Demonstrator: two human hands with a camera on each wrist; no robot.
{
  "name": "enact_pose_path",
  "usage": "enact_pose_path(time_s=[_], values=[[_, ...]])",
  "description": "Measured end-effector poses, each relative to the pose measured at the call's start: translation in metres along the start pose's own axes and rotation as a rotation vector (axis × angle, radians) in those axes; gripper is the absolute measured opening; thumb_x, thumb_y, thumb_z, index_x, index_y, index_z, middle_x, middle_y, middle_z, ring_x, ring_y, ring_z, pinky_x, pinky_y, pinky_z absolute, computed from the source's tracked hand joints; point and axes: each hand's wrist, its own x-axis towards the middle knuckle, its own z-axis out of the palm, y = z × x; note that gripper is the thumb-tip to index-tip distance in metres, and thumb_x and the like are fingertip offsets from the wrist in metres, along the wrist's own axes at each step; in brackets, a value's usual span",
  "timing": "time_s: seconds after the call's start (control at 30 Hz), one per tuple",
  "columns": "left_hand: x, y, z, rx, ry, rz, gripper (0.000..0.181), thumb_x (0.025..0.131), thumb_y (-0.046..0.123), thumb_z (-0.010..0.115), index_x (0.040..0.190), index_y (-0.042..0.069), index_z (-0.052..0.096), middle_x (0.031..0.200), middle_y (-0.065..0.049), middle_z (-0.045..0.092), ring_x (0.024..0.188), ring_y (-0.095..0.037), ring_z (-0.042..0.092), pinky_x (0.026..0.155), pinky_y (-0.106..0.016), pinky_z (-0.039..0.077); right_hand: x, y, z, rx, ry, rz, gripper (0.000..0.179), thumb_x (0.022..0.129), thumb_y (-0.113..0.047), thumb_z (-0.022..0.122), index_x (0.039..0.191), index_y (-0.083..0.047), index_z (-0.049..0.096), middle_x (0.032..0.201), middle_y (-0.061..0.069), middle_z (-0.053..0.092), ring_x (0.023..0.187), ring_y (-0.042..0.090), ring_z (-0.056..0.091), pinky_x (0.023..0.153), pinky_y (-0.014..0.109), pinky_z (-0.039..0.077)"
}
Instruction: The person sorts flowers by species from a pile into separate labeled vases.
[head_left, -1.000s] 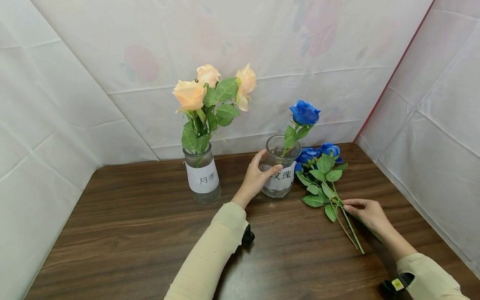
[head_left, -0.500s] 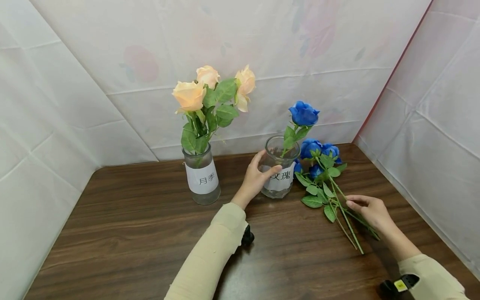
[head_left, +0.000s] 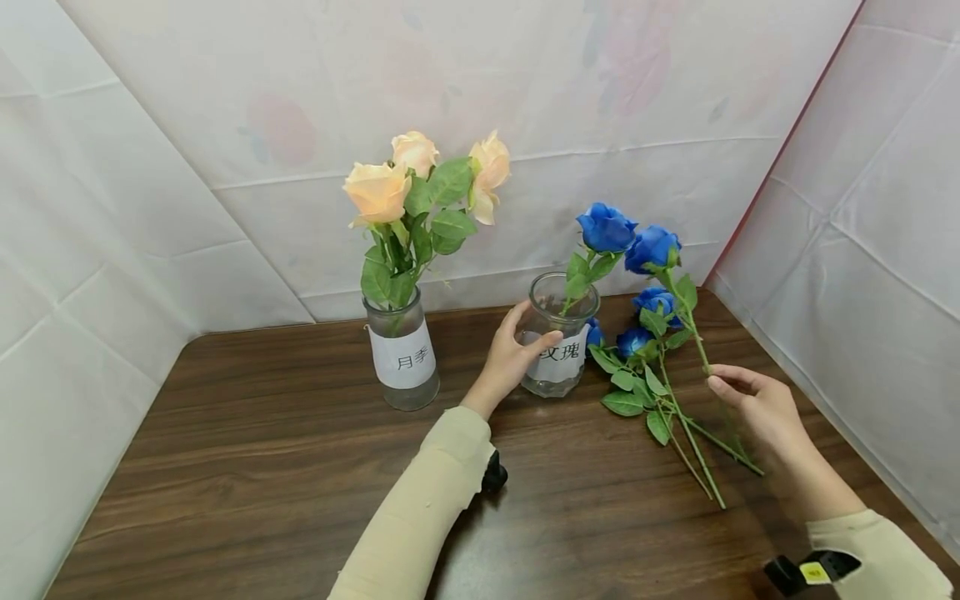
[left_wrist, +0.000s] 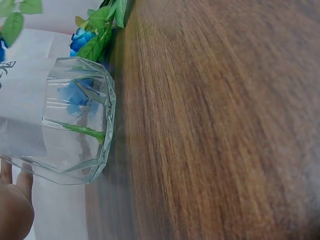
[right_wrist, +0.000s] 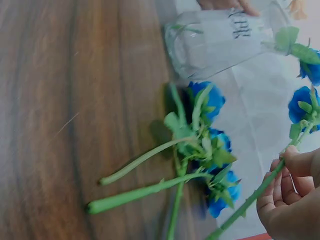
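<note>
My left hand [head_left: 512, 358] grips the side of a clear glass vase [head_left: 553, 388] with a white paper label [head_left: 564, 354]. One blue rose [head_left: 606, 227] stands in that vase, leaning right; its green stem [left_wrist: 82, 131] shows through the glass in the left wrist view. Between thumb and fingers, my right hand [head_left: 761, 408] pinches the stem of another blue rose [head_left: 652, 248], its bloom raised beside the vase. In the right wrist view this stem [right_wrist: 250, 200] slants down past the palm. Below it, several blue roses [right_wrist: 216, 150] lie on the table, stems toward me.
Left of my left hand stands a taller glass vase [head_left: 408, 398] with a white label, holding peach-coloured roses [head_left: 378, 193]. The brown wooden table [head_left: 262, 475] meets a white cloth backdrop [head_left: 315, 242] behind and another cloth [head_left: 885, 250] at the right.
My right hand has lifted one blue rose up from the bunch, moving slightly right and away from me. The left hand and both vases stay in place.
</note>
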Motion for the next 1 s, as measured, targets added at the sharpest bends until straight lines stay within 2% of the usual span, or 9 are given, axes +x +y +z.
enact_pose_path(time_s=[0.07, 0.17, 0.27, 0.33, 0.4, 0.47, 0.63, 0.83, 1.0], values=[[0.0, 0.0, 0.0, -0.004, -0.002, 0.004, 0.079, 0.09, 0.041, 0.073, 0.155, 0.019, 0.033, 0.153, -0.003, 0.037, 0.14, -0.02, 0.034, 0.111, -0.044, 0.035, 0.0, -0.005, -0.001, 0.049, 0.005, -0.006, 0.048, 0.099, -0.034, 0.062, 0.128, 0.006, 0.061, 0.091, -0.024, 0.061, 0.08, -0.004, 0.054, 0.065, 0.016, 0.047], [0.0, -0.001, 0.0, -0.007, -0.007, 0.006, 0.078, 0.091, 0.04, 0.072, 0.155, 0.021, 0.033, 0.152, -0.003, 0.037, 0.14, -0.02, 0.035, 0.111, -0.044, 0.035, -0.001, -0.013, -0.003, 0.135, 0.009, -0.006, 0.033, 0.098, -0.033, 0.064, 0.121, -0.009, 0.068, 0.093, -0.02, 0.067, 0.085, -0.004, 0.057, 0.07, 0.014, 0.048], [0.001, -0.001, 0.0, -0.011, -0.016, 0.003, 0.076, 0.092, 0.038, 0.072, 0.155, 0.022, 0.032, 0.153, -0.003, 0.036, 0.14, -0.02, 0.035, 0.112, -0.045, 0.035, -0.002, -0.022, -0.002, 0.269, 0.011, -0.015, 0.015, 0.097, -0.028, 0.067, 0.109, -0.022, 0.071, 0.091, -0.017, 0.07, 0.083, -0.002, 0.061, 0.071, 0.014, 0.049], [0.001, -0.001, 0.0, -0.014, -0.023, -0.003, 0.076, 0.093, 0.036, 0.071, 0.156, 0.021, 0.031, 0.153, -0.004, 0.036, 0.14, -0.021, 0.034, 0.112, -0.045, 0.034, -0.002, -0.029, -0.001, 0.366, 0.008, -0.034, 0.009, 0.096, -0.024, 0.068, 0.104, -0.026, 0.071, 0.09, -0.017, 0.07, 0.083, -0.001, 0.062, 0.071, 0.013, 0.049], [0.0, 0.002, -0.001, -0.019, -0.033, -0.01, 0.077, 0.093, 0.034, 0.071, 0.156, 0.02, 0.03, 0.154, -0.006, 0.035, 0.14, -0.023, 0.034, 0.113, -0.045, 0.033, -0.002, -0.036, 0.002, 0.468, 0.007, -0.061, 0.009, 0.095, -0.019, 0.069, 0.102, -0.023, 0.072, 0.089, -0.014, 0.071, 0.082, 0.001, 0.064, 0.071, 0.013, 0.05], [-0.005, 0.013, -0.003, -0.019, -0.039, -0.014, 0.075, 0.094, 0.03, 0.07, 0.156, 0.015, 0.03, 0.153, -0.008, 0.035, 0.14, -0.025, 0.034, 0.113, -0.045, 0.033, -0.002, -0.042, 0.005, 0.564, 0.002, -0.093, 0.01, 0.094, -0.014, 0.069, 0.102, -0.02, 0.073, 0.089, -0.011, 0.072, 0.083, 0.003, 0.066, 0.073, 0.013, 0.051], [-0.018, 0.037, -0.007, -0.013, -0.049, -0.014, 0.072, 0.096, 0.025, 0.069, 0.155, 0.007, 0.031, 0.152, -0.013, 0.037, 0.139, -0.028, 0.035, 0.112, -0.045, 0.033, 0.001, -0.058, 0.013, 0.722, -0.004, -0.188, 0.015, 0.095, -0.004, 0.066, 0.103, -0.013, 0.073, 0.093, -0.005, 0.073, 0.085, 0.007, 0.068, 0.074, 0.015, 0.052], [-0.02, 0.04, -0.007, -0.012, -0.044, -0.017, 0.072, 0.096, 0.025, 0.069, 0.155, 0.008, 0.031, 0.153, -0.013, 0.035, 0.14, -0.028, 0.034, 0.113, -0.045, 0.033, 0.006, -0.076, 0.021, 0.889, 0.018, -0.255, 0.015, 0.095, 0.003, 0.063, 0.102, -0.007, 0.071, 0.091, 0.001, 0.074, 0.082, 0.012, 0.07, 0.069, 0.02, 0.054], [-0.018, 0.038, -0.007, -0.009, -0.05, -0.032, 0.075, 0.095, 0.028, 0.07, 0.155, 0.01, 0.031, 0.154, -0.012, 0.035, 0.141, -0.026, 0.033, 0.113, -0.044, 0.033, 0.011, -0.094, 0.028, 1.003, 0.043, -0.269, 0.012, 0.094, 0.003, 0.064, 0.1, -0.004, 0.07, 0.091, 0.004, 0.072, 0.082, 0.014, 0.07, 0.068, 0.022, 0.054]])
